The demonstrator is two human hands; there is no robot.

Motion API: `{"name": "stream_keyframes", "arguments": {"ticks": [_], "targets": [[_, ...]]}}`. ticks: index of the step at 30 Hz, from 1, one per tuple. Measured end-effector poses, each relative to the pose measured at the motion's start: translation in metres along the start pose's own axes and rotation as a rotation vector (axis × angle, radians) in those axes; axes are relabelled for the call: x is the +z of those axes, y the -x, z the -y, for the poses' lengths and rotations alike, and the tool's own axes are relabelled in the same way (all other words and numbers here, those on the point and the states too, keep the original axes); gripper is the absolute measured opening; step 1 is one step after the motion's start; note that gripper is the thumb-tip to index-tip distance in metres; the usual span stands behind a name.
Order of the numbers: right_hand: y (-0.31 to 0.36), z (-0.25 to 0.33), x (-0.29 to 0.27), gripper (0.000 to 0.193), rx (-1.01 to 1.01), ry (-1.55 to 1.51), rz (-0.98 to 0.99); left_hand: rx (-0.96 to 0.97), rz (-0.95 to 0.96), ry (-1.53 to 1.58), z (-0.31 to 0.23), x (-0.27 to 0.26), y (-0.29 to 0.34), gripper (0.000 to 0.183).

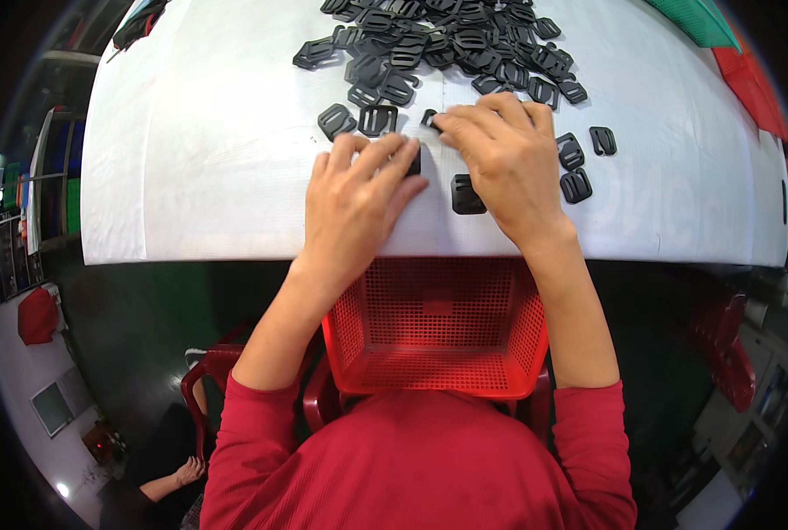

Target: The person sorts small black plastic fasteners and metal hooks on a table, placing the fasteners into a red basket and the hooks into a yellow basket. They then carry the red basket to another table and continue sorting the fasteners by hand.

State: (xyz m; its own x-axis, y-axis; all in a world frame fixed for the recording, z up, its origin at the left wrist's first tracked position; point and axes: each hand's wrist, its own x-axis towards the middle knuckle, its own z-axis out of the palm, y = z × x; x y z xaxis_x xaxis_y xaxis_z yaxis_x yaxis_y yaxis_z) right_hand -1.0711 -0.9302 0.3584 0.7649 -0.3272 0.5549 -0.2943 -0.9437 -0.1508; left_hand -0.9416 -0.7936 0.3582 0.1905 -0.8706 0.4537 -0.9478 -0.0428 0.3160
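My left hand (354, 199) is over the white table with its fingers curled and slightly blurred. A black plastic buckle (415, 162) shows between its fingertips and thumb, partly hidden. To the right, my right hand (504, 159) has bent fingers. Its fingertips are on another black buckle (429, 118), of which only an end shows. Below that palm lies a squarish slotted buckle (468, 196), flat on the table. Just beyond my left fingers rest a slotted buckle (378, 120) and a tilted one (336, 122).
A heap of black buckles (447, 35) covers the table's far middle. Loose buckles (576, 185) lie right of my right hand. A red mesh basket (436, 375) sits below the table edge, against my body. Green (698, 22) and red (751, 88) containers stand far right. Another person's hand (189, 471) shows lower left.
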Motion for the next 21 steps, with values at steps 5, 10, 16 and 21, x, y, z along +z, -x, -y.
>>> {"name": "stream_keyframes", "arguments": {"ticks": [5,10,16,21], "targets": [[-0.001,0.002,-0.009,0.011,0.281,-0.138,0.086,-0.059,-0.068,0.014,0.005,-0.010,0.015,0.036],[-0.019,0.023,0.002,0.018,0.041,-0.141,-0.032,-0.182,-0.132,-0.209,0.047,-0.009,-0.001,0.035],[-0.032,0.035,0.029,0.012,-0.108,0.031,0.016,-0.165,-0.073,-0.111,0.029,-0.016,0.018,0.032],[-0.031,0.026,0.015,0.023,0.203,-0.313,0.179,-0.124,-0.130,-0.063,0.030,-0.019,0.024,0.029]]}}
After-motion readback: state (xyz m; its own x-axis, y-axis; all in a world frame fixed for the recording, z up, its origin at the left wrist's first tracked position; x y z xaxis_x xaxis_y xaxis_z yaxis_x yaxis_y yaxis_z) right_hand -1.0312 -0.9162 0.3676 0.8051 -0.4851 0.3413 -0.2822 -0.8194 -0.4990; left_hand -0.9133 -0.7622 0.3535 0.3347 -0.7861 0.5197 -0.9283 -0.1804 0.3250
